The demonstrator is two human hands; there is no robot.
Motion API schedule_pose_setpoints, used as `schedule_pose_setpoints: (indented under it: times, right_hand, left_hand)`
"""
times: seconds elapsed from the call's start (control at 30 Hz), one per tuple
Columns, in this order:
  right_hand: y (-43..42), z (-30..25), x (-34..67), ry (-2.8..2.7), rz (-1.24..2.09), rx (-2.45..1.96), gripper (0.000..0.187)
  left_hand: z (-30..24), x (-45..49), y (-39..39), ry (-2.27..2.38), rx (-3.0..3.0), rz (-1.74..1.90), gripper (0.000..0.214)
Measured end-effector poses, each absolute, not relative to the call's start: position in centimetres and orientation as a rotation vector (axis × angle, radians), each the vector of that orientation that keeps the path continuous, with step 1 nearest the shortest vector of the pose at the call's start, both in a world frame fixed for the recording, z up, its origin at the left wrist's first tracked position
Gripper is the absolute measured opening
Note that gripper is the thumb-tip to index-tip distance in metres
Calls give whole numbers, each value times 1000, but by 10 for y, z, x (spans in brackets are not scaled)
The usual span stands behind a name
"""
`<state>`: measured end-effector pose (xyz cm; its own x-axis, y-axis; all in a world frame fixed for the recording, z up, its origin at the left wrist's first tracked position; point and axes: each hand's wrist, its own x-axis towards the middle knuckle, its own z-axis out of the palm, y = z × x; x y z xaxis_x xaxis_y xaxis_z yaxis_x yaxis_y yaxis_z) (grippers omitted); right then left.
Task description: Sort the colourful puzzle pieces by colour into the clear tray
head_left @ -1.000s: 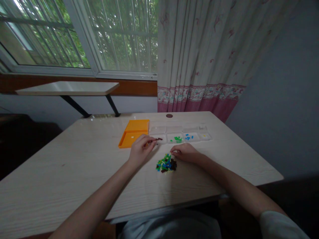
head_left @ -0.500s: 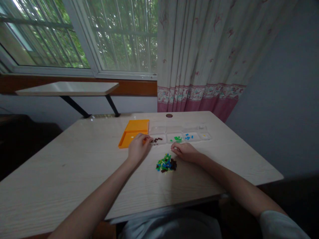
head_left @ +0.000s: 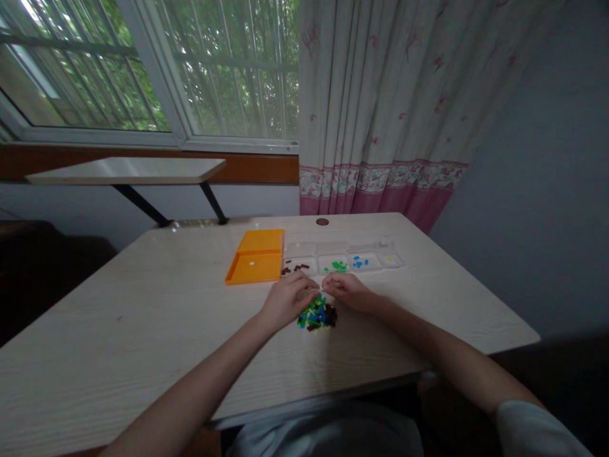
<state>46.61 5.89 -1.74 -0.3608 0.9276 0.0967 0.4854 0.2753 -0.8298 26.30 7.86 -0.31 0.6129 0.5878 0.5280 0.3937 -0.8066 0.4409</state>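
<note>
The fingers (head_left: 311,285) of both hands are bent, and their tips come close together just above the far edge of a pile of small bricks (head_left: 318,315). In the head view, the left hand (head_left: 287,299) reaches in from the left with its thumb and fingertips drawn to a narrow gap, its thumb over the pile's far left part. The right hand (head_left: 349,292) lies just beyond the pile on its right side, fingers curled and the thumb near the forefinger. A tiny pale spot shows between the two sets of fingertips; it is too small to tell what it is, or whether either hand holds a piece.

The pile sits on the table (head_left: 166,336), on the person's side of the hands, mixing green, blue, dark brown and pale yellow, with the brown gathered mostly at its right. Beyond the hands stands a clear compartment tray (head_left: 333,248). In its front row, from left to right, are brown pieces (head_left: 305,266), green pieces (head_left: 339,266), blue pieces (head_left: 357,258) and a small yellow piece (head_left: 390,259). Just beside the tray's left end lies an open orange case (head_left: 261,240), with one small white piece (head_left: 252,263) in its near half. A round dark disc (head_left: 322,222) is near the table's far edge, below the curtain (head_left: 380,114).
</note>
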Motion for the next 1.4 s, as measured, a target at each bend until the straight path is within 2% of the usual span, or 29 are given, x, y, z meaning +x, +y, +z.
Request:
schedule_pose_setpoints:
  times: [0.2,0.53,0.67,1.0,1.17,1.4]
  right_hand:
    - [59,-18,461,-1831,1173,-1160,37]
    - [55,-9,458,-1843,1179,-1169,36]
    - [56,-11,460,-1932,1061,-1203,33]
    - [54,-4,478,-2478,488,-1355,20]
    - [53,-1,479,-2540,367,-1408,20]
    - [52,3,478,-2545,386,-1456,20]
  left_hand:
    - [-5,263,80,768,2569,998,13]
    - [-3,264,77,768,2529,1048,14]
    - [-1,264,78,750,2520,1054,12]
    - [9,253,83,910,2370,1313,10]
    - [11,252,81,929,2336,1378,11]
    - [11,252,80,933,2318,1437,11]
